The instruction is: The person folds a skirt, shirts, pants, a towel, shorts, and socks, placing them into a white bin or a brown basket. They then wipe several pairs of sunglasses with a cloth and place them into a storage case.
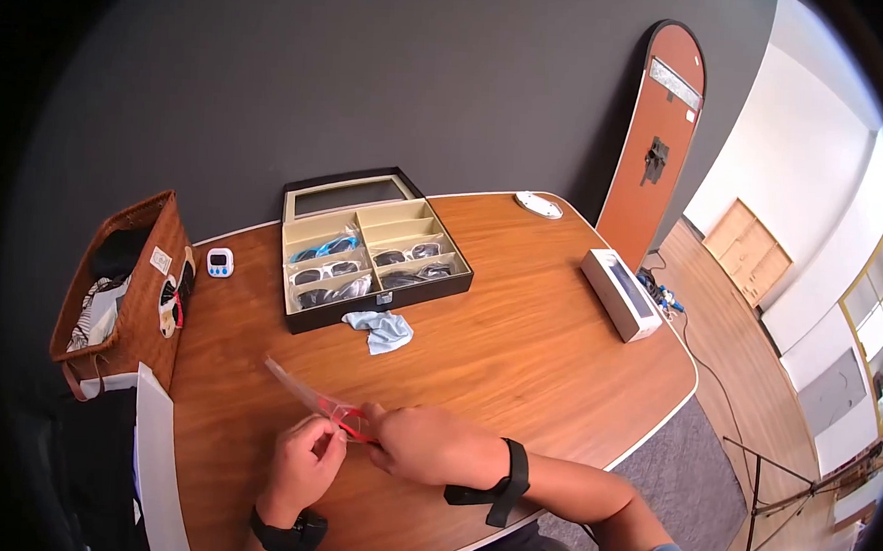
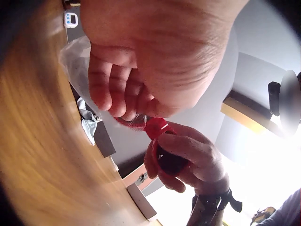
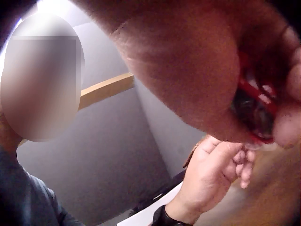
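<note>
Red-framed sunglasses point(image 1: 354, 433) with dark lenses are in my right hand point(image 1: 429, 447), whose thumb and fingers grip them around one lens. My left hand point(image 1: 305, 462), fingers curled, pinches a clear plastic bag point(image 1: 294, 382) right beside the frame. The bag stretches away past the left fingers, over the table. In the left wrist view, part of the red frame point(image 2: 155, 127) shows between the two hands, and the bag point(image 2: 77, 66) hangs behind the left fingers. The right wrist view shows a dark lens point(image 3: 251, 113) under the right palm.
A partitioned display case point(image 1: 381, 298), lid raised, holds several pairs of glasses. In front lies a light blue cloth point(image 1: 385, 332). A timer point(image 1: 219, 263) and wicker basket point(image 1: 139, 312) stand left; a long white box point(image 1: 620, 295) lies right, a white oval object point(image 1: 538, 205) at the back.
</note>
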Demonstrator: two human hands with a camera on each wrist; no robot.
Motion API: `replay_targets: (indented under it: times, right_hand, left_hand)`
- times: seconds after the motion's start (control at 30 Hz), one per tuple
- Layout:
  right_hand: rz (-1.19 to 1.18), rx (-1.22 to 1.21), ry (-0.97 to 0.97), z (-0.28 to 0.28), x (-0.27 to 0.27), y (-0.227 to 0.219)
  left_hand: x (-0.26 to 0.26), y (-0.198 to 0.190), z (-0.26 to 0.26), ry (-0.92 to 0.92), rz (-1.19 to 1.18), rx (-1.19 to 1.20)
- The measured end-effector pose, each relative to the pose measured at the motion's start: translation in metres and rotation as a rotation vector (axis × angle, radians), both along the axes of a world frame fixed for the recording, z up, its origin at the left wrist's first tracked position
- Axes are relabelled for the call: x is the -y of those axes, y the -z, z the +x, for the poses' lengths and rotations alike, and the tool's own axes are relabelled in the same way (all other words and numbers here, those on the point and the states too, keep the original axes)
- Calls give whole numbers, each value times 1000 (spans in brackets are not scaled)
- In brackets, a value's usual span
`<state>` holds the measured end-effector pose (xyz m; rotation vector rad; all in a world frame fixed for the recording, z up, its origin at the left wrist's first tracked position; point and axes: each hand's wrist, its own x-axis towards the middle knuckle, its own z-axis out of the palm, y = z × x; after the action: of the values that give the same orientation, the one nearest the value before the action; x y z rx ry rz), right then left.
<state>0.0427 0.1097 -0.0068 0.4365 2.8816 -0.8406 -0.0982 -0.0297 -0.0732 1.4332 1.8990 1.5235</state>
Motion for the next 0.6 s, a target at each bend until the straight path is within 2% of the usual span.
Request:
replay_targets:
  times: [0.07, 0.17, 0.23, 0.3, 0.33, 0.43, 0.6]
  right_hand:
    - [23, 63, -16, -5, 1, 0]
    - [27, -53, 12, -10, 3, 1]
    - [-67, -397, -56, -11, 2, 12]
    - [-167, -356, -60, -7, 3, 3]
    - [-247, -301, -32, -5, 2, 0]
    - [-253, -331, -21, -6, 0, -7]
    - [-454, -322, 16, -7, 0, -7]
  left_hand:
    - [0, -1, -1, -1, -23, -47]
    - [2, -3, -1, -3, -20, -33]
    - [-3, 8, -3, -21, -8, 25]
    - [1, 16, -9, -59, 37, 158]
    - [7, 6, -13, -36, -23, 227]
    - [11, -6, -15, -45, 101, 424]
    - [13, -13, -16, -64, 146, 472]
